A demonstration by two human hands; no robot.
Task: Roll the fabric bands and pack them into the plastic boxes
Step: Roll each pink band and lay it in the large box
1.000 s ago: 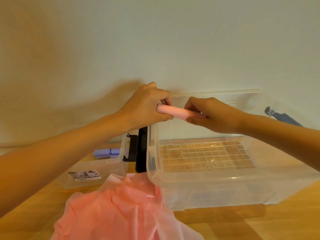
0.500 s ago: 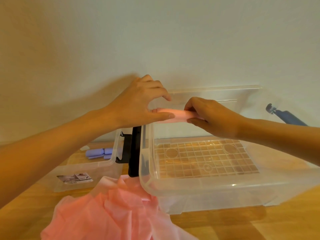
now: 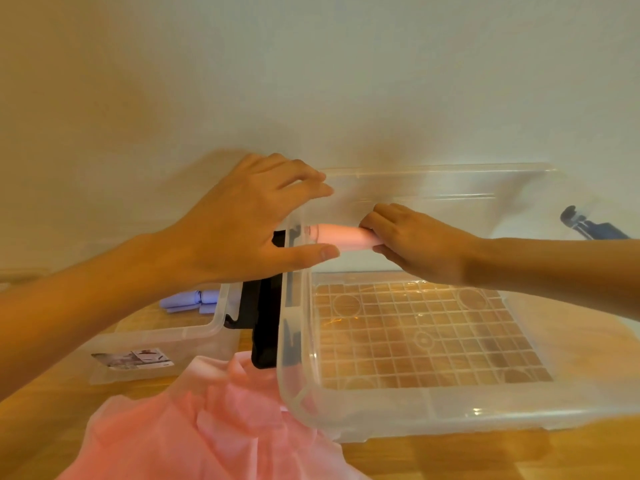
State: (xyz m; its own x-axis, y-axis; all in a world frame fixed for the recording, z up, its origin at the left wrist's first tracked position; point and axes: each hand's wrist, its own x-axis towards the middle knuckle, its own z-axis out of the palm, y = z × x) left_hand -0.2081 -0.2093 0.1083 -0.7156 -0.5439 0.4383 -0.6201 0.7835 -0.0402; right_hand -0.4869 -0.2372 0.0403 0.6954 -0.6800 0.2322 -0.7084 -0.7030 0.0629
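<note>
A pink rolled fabric band is held level over the far left corner of a large clear plastic box. My right hand grips the roll's right end, fingers curled round it. My left hand is at the roll's left end with fingers spread and nearly straight, thumb tip below the roll; it has no grip on it. The box floor shows a bare grid. A smaller clear box on the left holds purple rolled bands. A heap of loose pink fabric lies in front.
A black box latch sits between the two boxes. A blue-grey tool lies behind the big box at far right. The boxes stand on a wooden table against a pale wall.
My left hand has let go of the roll and spread its fingers. The right hand has carried the roll lower and further into the box's far left corner.
</note>
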